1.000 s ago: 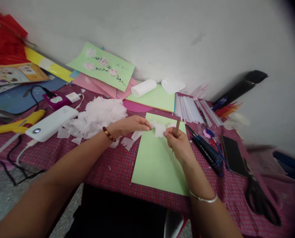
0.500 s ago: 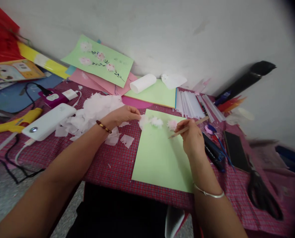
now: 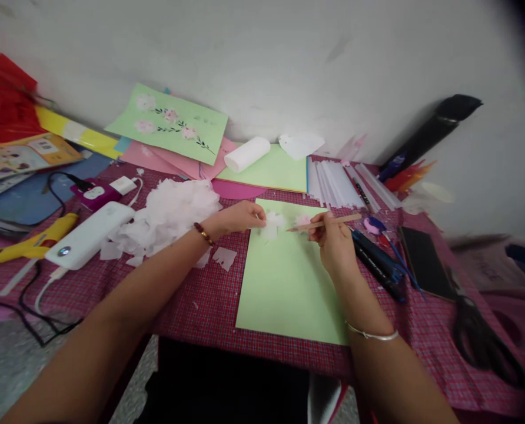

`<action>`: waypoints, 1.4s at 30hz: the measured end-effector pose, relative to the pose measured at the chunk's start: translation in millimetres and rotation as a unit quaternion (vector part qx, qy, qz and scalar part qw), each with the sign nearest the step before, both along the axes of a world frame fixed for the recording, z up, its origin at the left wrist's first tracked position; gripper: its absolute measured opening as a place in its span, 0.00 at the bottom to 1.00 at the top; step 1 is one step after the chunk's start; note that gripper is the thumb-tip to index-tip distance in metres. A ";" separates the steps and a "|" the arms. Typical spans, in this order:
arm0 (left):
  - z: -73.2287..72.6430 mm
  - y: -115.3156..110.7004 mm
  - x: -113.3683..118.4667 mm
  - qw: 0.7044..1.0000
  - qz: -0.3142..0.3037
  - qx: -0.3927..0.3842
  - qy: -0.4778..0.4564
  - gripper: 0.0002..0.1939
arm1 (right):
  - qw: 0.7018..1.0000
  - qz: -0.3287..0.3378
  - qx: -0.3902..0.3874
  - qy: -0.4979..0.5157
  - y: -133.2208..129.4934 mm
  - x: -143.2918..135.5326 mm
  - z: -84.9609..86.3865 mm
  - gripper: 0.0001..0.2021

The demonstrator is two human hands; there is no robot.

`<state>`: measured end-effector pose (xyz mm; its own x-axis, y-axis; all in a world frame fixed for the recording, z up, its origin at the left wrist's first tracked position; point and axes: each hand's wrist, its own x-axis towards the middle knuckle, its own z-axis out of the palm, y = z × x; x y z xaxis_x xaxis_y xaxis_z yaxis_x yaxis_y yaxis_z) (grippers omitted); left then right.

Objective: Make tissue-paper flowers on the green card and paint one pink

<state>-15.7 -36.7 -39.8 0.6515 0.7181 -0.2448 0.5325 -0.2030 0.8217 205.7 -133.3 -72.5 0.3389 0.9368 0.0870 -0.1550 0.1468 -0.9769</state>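
Observation:
A green sheet of paper (image 3: 284, 288) lies on the table in front of me. White crumpled tissue (image 3: 275, 218) and a pink tissue flower (image 3: 302, 219) sit near its far edge. My left hand (image 3: 245, 217) pinches a small, thin white tissue piece (image 3: 269, 232) at the sheet's upper left, beside the white tissue. Gripped in my right hand (image 3: 333, 238) is a thin wooden pencil (image 3: 347, 218), its tip pointing left toward that piece. Loose tissue squares (image 3: 174, 206) are heaped left of the sheet.
A finished flower card (image 3: 178, 123) leans at the back, near a white roll (image 3: 247, 154). Left are a power bank (image 3: 90, 235) and a yellow glue gun (image 3: 33, 238). Glue sticks (image 3: 333, 182), dark markers (image 3: 379, 265), a phone (image 3: 425, 262) and black scissors (image 3: 483, 341) lie right.
My left hand has moved right with the tissue piece, over the green sheet. The pencil has turned flatter and its tip has shifted left and up toward the tissue. The view has shifted slightly.

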 end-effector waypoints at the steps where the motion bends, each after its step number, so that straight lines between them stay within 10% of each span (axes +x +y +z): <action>1: -4.6 1.6 2.6 1.000 0.008 0.017 0.004 0.06 | 1.000 0.001 0.002 -0.004 0.4 -0.3 -0.9 0.18; 23: -11.5 0.1 19.6 0.993 0.065 0.096 0.018 0.03 | 0.967 0.034 0.025 -0.252 1.9 -22.6 -4.4 0.12; 30: -8.8 2.7 11.0 0.993 0.116 0.006 -0.011 0.03 | 0.950 0.042 0.047 -0.305 2.1 -19.4 -15.3 0.11; 42: -17.7 8.1 4.2 0.992 0.119 -0.027 -0.032 0.05 | 0.815 0.094 0.131 -0.556 -6.0 -21.1 -5.8 0.11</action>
